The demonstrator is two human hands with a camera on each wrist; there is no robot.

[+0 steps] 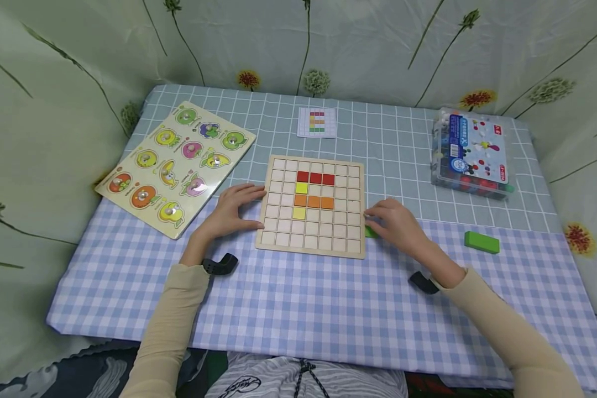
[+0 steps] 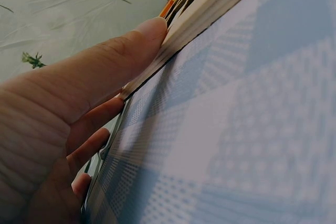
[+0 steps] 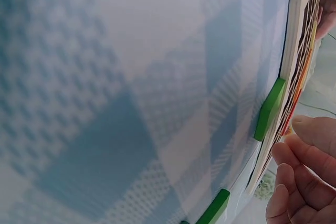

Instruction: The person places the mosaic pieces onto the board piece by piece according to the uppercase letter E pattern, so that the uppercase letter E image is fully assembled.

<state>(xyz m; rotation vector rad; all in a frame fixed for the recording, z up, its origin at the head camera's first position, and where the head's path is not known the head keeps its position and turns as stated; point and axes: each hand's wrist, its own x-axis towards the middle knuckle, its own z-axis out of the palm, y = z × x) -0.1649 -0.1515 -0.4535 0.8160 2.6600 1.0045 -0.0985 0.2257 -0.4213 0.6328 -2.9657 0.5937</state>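
Note:
A wooden grid board [image 1: 320,246] lies on the table with rows of coloured squares: three red [image 1: 315,178], one yellow [image 1: 301,188], three orange [image 1: 314,201] and a paler yellow [image 1: 299,213]. At the board's left edge, my left hand [image 1: 234,210] is spread, its thumb [image 2: 152,32] touching the rim. My right hand [image 1: 395,224] is at the right edge, fingers loosely bent, with nothing visible in them. Just beneath that hand a green block [image 3: 270,109] lies beside the board, partly hidden in the head view. Another green block [image 1: 481,242] lies farther right.
Behind the board is a small card [image 1: 317,122] printed with a coloured grid pattern. A fruit peg puzzle [image 1: 176,166] lies at the left. On the right stands a clear plastic box [image 1: 472,155] of coloured parts. The table's front edge runs near my body.

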